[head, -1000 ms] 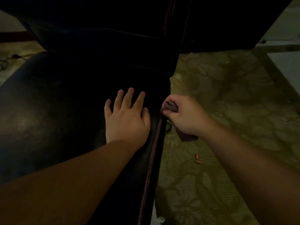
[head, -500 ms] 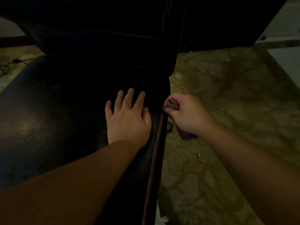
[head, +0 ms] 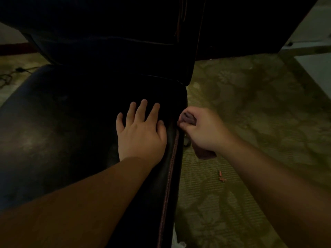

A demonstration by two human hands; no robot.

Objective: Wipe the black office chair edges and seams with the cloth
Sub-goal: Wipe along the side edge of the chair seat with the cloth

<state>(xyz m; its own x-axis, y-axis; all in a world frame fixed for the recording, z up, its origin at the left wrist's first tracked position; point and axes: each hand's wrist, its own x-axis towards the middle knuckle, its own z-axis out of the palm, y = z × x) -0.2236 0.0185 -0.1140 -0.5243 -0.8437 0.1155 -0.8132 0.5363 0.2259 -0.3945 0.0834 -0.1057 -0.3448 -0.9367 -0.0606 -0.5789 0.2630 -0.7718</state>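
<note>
We are part-way into the wipe, as far as we can judge. Our right hand (head: 200, 129) is curled tight round the cloth (head: 187, 118), a dark purplish wad that peeks out between thumb and fingers at the top and hangs below the palm at about 5 o'clock from the knuckles. The wad is pressed against the right edge of the black office chair (head: 80, 140), right where the reddish piped seam (head: 172, 158) runs down the seat's rim. Our left hand (head: 141, 133) lies flat on the seat just at 9 o'clock from the right one, fingers straight and spread, gripping nothing, likely steadying the chair.

What is done we cannot read off the leather: the light is too dim to show clean from dusty. The stretch of seam running towards 6 o'clock, the seat's left rim at 9 o'clock, and the backrest (head: 114, 36) at 12 o'clock all look to be ahead of us or at least unconfirmed.

Much is lost in shadow. The backrest is nearly black and its seams barely show. The chair's base and front edge are cut off. On the patterned carpet (head: 250, 104) at 3 o'clock lie small pink scraps (head: 221, 176) we cannot identify, and a pale thing at the bottom edge is unclear too.
</note>
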